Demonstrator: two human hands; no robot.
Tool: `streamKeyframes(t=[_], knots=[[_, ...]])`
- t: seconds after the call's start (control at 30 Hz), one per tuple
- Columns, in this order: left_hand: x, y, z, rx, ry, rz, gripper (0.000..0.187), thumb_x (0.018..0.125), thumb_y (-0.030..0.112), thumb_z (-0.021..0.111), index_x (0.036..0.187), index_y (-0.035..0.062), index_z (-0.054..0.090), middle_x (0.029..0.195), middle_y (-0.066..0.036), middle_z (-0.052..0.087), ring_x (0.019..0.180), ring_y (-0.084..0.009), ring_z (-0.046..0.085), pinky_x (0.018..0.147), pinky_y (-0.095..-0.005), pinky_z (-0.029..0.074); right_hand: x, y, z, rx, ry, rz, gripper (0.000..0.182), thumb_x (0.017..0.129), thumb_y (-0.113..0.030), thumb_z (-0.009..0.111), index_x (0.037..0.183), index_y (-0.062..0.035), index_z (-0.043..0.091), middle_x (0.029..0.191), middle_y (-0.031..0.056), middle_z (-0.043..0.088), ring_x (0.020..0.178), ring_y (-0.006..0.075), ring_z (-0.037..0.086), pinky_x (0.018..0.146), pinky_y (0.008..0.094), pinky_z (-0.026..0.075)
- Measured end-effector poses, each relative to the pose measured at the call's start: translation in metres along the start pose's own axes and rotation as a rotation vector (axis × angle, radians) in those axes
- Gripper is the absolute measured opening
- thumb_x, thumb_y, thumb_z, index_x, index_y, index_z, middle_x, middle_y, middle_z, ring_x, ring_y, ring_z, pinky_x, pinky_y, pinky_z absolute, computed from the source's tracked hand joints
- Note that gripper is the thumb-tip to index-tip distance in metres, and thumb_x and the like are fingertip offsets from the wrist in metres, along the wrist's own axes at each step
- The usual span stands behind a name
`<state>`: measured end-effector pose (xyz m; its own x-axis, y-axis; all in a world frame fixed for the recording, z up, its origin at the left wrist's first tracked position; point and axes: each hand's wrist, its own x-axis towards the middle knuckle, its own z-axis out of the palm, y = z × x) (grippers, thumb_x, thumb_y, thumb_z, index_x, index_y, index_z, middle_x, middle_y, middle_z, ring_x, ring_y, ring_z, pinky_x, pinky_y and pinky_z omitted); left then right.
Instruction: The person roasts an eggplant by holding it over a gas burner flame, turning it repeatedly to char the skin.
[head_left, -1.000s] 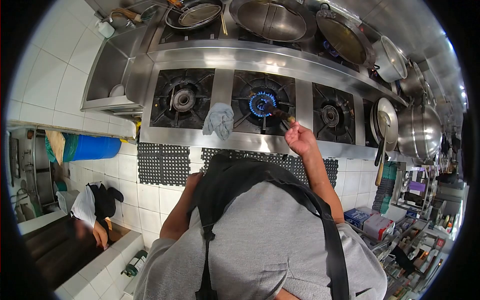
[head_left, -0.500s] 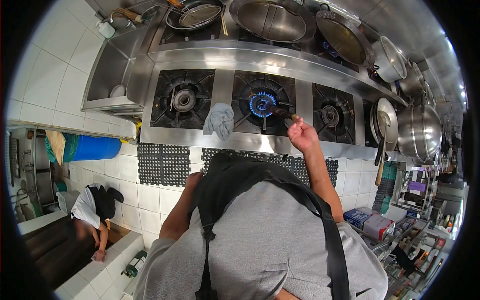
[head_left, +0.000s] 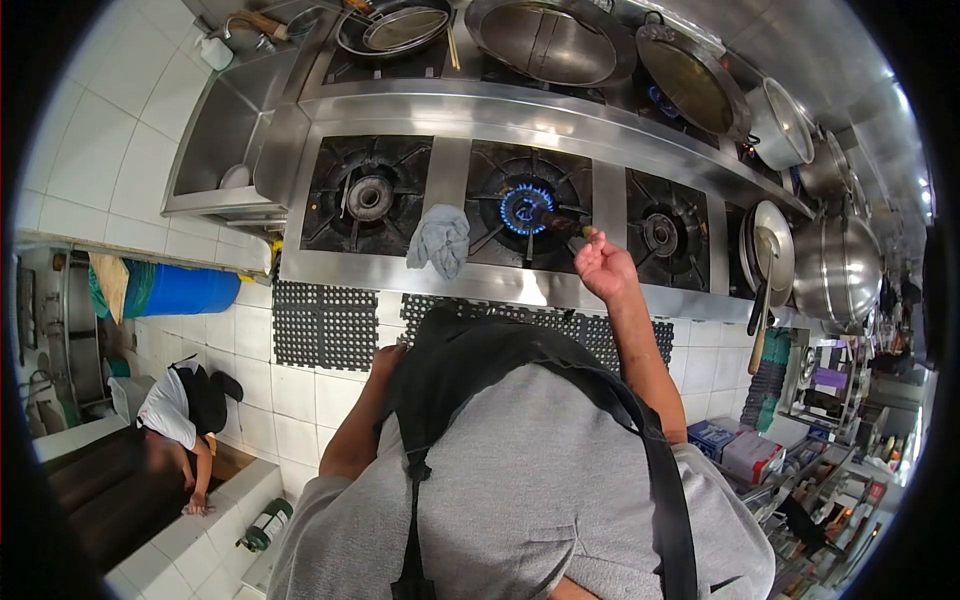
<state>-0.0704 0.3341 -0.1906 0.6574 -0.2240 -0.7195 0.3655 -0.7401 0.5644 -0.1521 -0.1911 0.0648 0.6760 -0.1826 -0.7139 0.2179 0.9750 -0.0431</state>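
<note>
My right hand point(head_left: 606, 268) is raised at the front of the stove, its fingertips pinched on the greenish end of a dark, elongated thing point(head_left: 562, 226). Its far end reaches over the lit middle burner point(head_left: 527, 209), where a ring of blue flame burns. Whether it is a vegetable is too small to tell. My left hand point(head_left: 391, 354) hangs low beside the black apron point(head_left: 470, 345), with its fingers mostly hidden. A crumpled grey-blue cloth point(head_left: 439, 242) lies on the steel front between the left burner point(head_left: 370, 198) and the middle one.
Pans and a wide wok point(head_left: 550, 42) stand on the back range. To the right are stacked pans point(head_left: 768, 235), a ladle and a large steel pot point(head_left: 838, 265). A sink point(head_left: 215, 135) adjoins the left side. Another person point(head_left: 178, 410) bends down at lower left.
My right hand stays nearly still, with the dark thing at the flame. The other person at lower left has shifted slightly. The view has tilted a little.
</note>
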Motion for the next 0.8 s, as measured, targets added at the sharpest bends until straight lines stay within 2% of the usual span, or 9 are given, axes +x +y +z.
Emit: streamKeyframes(t=[0.1, 0.2, 0.33, 0.4, 0.5, 0.6, 0.7, 0.8], knots=[[0.005, -0.003, 0.001, 0.063, -0.004, -0.033, 0.049, 0.084, 0.048, 0.062, 0.104, 0.0051, 0.073, 0.094, -0.013, 0.073, 0.089, -0.0241, 0.069, 0.079, -0.0365, 0.052, 0.0, 0.001, 0.005, -0.018, 0.003, -0.006, 0.016, 0.097, -0.009, 0.047, 0.099, -0.0032, 0.062, 0.079, -0.0007, 0.066, 0.066, 0.0098, 0.061, 0.071, 0.0334, 0.054], [-0.001, -0.003, 0.002, -0.007, -0.004, -0.067, 0.049, 0.083, 0.05, 0.062, 0.104, 0.0072, 0.074, 0.095, -0.013, 0.073, 0.091, -0.0242, 0.07, 0.08, -0.0368, 0.052, 0.0, 0.002, 0.009, -0.033, 0.01, -0.002, 0.016, 0.097, -0.009, 0.047, 0.1, -0.0033, 0.062, 0.078, -0.0013, 0.065, 0.065, 0.0095, 0.061, 0.07, 0.033, 0.054], [0.001, -0.011, 0.004, 0.027, 0.021, -0.021, 0.049, 0.083, 0.051, 0.062, 0.106, 0.0088, 0.073, 0.097, -0.012, 0.073, 0.093, -0.0246, 0.069, 0.082, -0.0362, 0.052, -0.003, 0.004, 0.014, -0.129, -0.023, 0.065, 0.016, 0.098, -0.01, 0.048, 0.1, -0.0031, 0.061, 0.076, -0.0015, 0.064, 0.063, 0.009, 0.06, 0.069, 0.0327, 0.053], [-0.002, -0.01, 0.003, 0.096, 0.038, 0.043, 0.05, 0.083, 0.052, 0.062, 0.107, 0.0092, 0.073, 0.099, -0.012, 0.073, 0.095, -0.0247, 0.069, 0.083, -0.0358, 0.052, -0.001, 0.005, 0.013, -0.269, -0.042, 0.083, 0.016, 0.098, -0.012, 0.049, 0.1, -0.0035, 0.061, 0.075, -0.0014, 0.064, 0.062, 0.0088, 0.06, 0.067, 0.0328, 0.054], [-0.005, -0.007, 0.001, 0.049, 0.019, -0.016, 0.052, 0.083, 0.054, 0.062, 0.108, 0.0101, 0.073, 0.1, -0.013, 0.073, 0.096, -0.025, 0.069, 0.083, -0.0358, 0.052, -0.004, 0.008, 0.016, -0.469, 0.029, 0.067, 0.016, 0.098, -0.014, 0.05, 0.099, -0.0043, 0.062, 0.075, -0.0012, 0.063, 0.061, 0.0094, 0.058, 0.066, 0.0334, 0.054], [0.0, -0.015, 0.004, 0.044, 0.038, 0.02, 0.054, 0.084, 0.055, 0.061, 0.109, 0.0098, 0.072, 0.1, -0.013, 0.073, 0.096, -0.0249, 0.069, 0.083, -0.0361, 0.052, -0.01, 0.012, 0.02, -0.646, 0.124, 0.028, 0.016, 0.097, -0.016, 0.051, 0.097, -0.0052, 0.062, 0.074, -0.0004, 0.063, 0.059, 0.0112, 0.058, 0.065, 0.0343, 0.054], [0.0, -0.015, 0.005, 0.01, 0.021, -0.064, 0.053, 0.085, 0.054, 0.061, 0.11, 0.0086, 0.072, 0.099, -0.013, 0.073, 0.095, -0.0243, 0.069, 0.082, -0.0357, 0.052, -0.01, 0.015, 0.016, -0.812, 0.141, 0.006, 0.016, 0.096, -0.018, 0.052, 0.095, -0.0057, 0.062, 0.075, 0.0009, 0.064, 0.058, 0.0134, 0.059, 0.065, 0.0344, 0.054], [0.001, -0.019, 0.004, -0.022, -0.013, 0.004, 0.052, 0.087, 0.052, 0.06, 0.11, 0.0068, 0.071, 0.098, -0.014, 0.073, 0.094, -0.024, 0.069, 0.081, -0.0352, 0.052, -0.014, 0.018, 0.011, -0.999, 0.152, -0.046, 0.016, 0.094, -0.019, 0.053, 0.093, -0.0055, 0.062, 0.074, 0.003, 0.064, 0.056, 0.0151, 0.061, 0.062, 0.0339, 0.055]])
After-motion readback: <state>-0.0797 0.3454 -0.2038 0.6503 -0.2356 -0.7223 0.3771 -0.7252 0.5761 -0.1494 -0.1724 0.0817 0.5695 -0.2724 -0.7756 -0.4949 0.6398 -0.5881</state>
